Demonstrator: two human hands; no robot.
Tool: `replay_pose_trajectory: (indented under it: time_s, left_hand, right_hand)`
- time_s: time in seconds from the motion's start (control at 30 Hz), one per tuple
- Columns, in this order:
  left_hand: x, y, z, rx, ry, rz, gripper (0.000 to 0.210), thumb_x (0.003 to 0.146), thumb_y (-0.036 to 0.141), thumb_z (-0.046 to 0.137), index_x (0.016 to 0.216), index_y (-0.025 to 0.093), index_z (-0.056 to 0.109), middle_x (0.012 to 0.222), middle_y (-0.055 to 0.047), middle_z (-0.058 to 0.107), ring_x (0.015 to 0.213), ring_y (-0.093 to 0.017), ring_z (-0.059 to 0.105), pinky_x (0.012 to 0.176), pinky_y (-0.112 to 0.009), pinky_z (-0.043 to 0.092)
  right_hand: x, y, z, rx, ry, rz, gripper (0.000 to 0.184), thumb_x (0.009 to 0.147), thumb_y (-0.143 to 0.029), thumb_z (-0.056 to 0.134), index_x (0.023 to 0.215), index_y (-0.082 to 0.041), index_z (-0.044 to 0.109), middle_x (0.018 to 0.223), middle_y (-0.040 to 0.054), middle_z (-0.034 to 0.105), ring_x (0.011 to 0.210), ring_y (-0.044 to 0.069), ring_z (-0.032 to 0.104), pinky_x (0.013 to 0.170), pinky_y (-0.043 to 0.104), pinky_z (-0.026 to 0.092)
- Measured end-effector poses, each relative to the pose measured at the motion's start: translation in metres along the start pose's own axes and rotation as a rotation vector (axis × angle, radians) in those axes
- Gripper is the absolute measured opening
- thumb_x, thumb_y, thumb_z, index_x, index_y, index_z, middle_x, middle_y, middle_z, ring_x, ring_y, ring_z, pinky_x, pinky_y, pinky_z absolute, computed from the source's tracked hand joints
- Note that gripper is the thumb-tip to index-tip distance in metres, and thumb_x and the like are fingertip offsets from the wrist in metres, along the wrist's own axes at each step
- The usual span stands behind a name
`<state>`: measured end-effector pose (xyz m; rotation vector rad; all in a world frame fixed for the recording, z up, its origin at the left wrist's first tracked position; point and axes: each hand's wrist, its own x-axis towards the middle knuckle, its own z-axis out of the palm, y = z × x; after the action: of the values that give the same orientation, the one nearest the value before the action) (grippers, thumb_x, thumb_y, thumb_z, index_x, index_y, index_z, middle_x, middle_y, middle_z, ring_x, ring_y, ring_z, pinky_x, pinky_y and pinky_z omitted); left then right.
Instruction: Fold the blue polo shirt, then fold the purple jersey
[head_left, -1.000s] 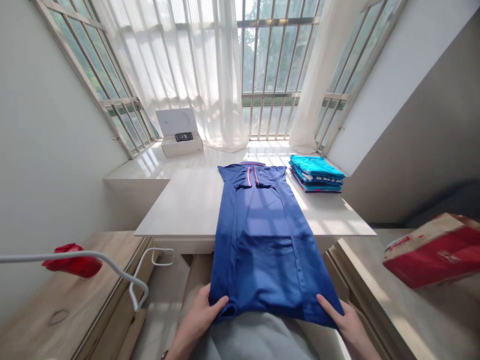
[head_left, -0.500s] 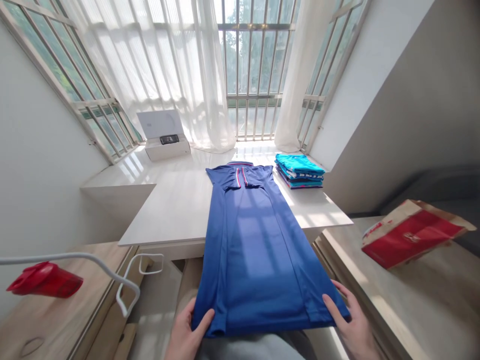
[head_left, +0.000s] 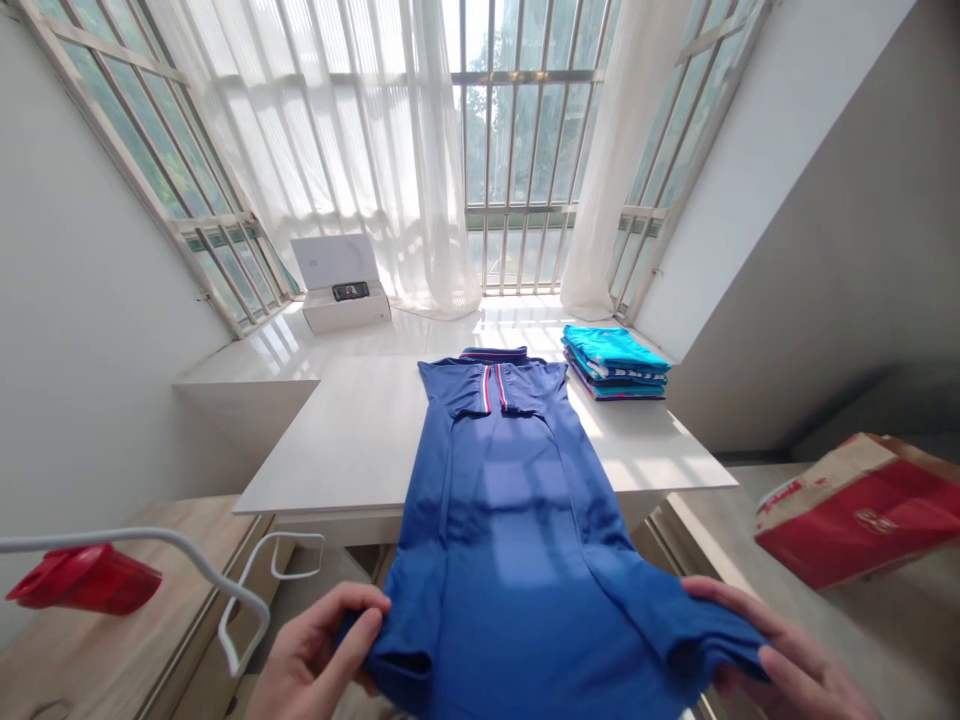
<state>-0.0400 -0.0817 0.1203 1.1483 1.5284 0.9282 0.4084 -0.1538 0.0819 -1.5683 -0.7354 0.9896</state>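
Blue shirt [head_left: 510, 520] runs lengthwise up the frame, a hand at each lower side

The shirt's long axis runs nearly upright in the picture, from the striped collar [head_left: 495, 355] near the centre down to the bottom edge. Its upper part lies on the table [head_left: 330, 450]; the lower part hangs past the table's near edge. The left hand [head_left: 322, 645], at lower left, pinches one lower side between thumb and curled fingers. The right hand [head_left: 780, 640], at lower right, has bunched cloth between thumb and fingers. The collar lies up and inward from both; in the picture, the left hand looks somewhat nearer to it.
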Motion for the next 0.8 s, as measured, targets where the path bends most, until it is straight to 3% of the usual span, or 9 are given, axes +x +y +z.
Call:
replay_pose_trajectory:
  time_s: [0.07,0.17,0.23,0.33,0.43,0.53,0.67,0.8]
  left_hand:
    - [0.045,0.037,0.005,-0.048,-0.013,0.107,0.056,0.069,0.071,0.077,0.092,0.019,0.075,0.082,-0.006,0.075,0.077,-0.027,0.070,0.058,-0.030,0.058]
    - [0.129,0.073,0.026,-0.133,-0.073,0.163,0.063,0.072,0.069,0.075,0.102,0.013,0.072,0.091,-0.009,0.075,0.069,-0.021,0.071,0.061,-0.030,0.059]
    - [0.182,0.077,0.041,-0.133,-0.083,0.105,0.063,0.079,0.066,0.070,0.110,0.011,0.067,0.089,-0.010,0.073,0.066,-0.019,0.071,0.062,-0.030,0.059]
    - [0.237,0.059,0.056,-0.028,0.016,0.086,0.059,0.087,0.059,0.065,0.116,0.009,0.061,0.083,-0.009,0.071,0.065,-0.017,0.070,0.061,-0.029,0.057]
    - [0.254,0.031,0.056,0.125,0.051,0.181,0.058,0.080,0.059,0.069,0.111,0.011,0.064,0.090,-0.011,0.073,0.078,-0.021,0.072,0.065,-0.030,0.058]
    - [0.252,0.012,0.052,0.230,0.059,0.312,0.052,0.076,0.058,0.071,0.104,0.015,0.068,0.095,-0.011,0.074,0.084,-0.024,0.072,0.071,-0.032,0.058]
    - [0.254,0.010,0.053,0.419,0.056,0.379,0.049,0.082,0.049,0.067,0.116,0.013,0.066,0.085,-0.006,0.072,0.067,-0.020,0.069,0.070,-0.033,0.055]
    - [0.267,0.018,0.054,0.604,0.006,0.522,0.042,0.089,0.038,0.058,0.125,0.017,0.066,0.107,-0.011,0.070,0.069,-0.018,0.066,0.077,-0.032,0.054]
  right_hand:
    - [0.042,-0.036,0.016,0.057,-0.079,-0.045,0.066,0.076,-0.067,0.064,0.121,-0.020,0.074,0.113,0.0215,0.076,0.080,0.036,0.076,0.049,0.036,0.056]
    - [0.115,-0.075,0.048,0.068,-0.288,-0.041,0.059,0.081,-0.062,0.065,0.123,-0.021,0.070,0.125,0.0203,0.073,0.105,0.038,0.074,0.058,0.035,0.061]
    - [0.162,-0.082,0.068,0.080,-0.364,-0.018,0.054,0.084,-0.061,0.065,0.120,-0.021,0.066,0.128,0.0198,0.071,0.114,0.036,0.071,0.069,0.038,0.064]
    - [0.210,-0.061,0.088,0.098,-0.246,-0.014,0.065,0.077,-0.056,0.077,0.126,-0.020,0.055,0.121,0.0200,0.072,0.107,0.032,0.074,0.082,0.042,0.064]
    - [0.225,-0.026,0.090,-0.050,-0.115,-0.143,0.079,0.069,-0.063,0.081,0.130,-0.021,0.051,0.122,0.0182,0.071,0.105,0.033,0.074,0.087,0.048,0.063]
    - [0.214,-0.005,0.089,-0.363,-0.065,-0.433,0.058,0.081,-0.061,0.069,0.122,-0.021,0.062,0.127,0.0167,0.068,0.116,0.034,0.068,0.101,0.052,0.055]
    - [0.206,-0.008,0.099,-0.694,-0.062,-0.724,0.036,0.092,-0.048,0.057,0.114,-0.023,0.069,0.128,0.0124,0.069,0.124,0.031,0.062,0.112,0.052,0.045]
    - [0.233,-0.020,0.110,-0.843,-0.113,-0.765,0.038,0.094,-0.044,0.050,0.116,-0.021,0.070,0.127,0.0141,0.070,0.121,0.032,0.063,0.108,0.051,0.047]
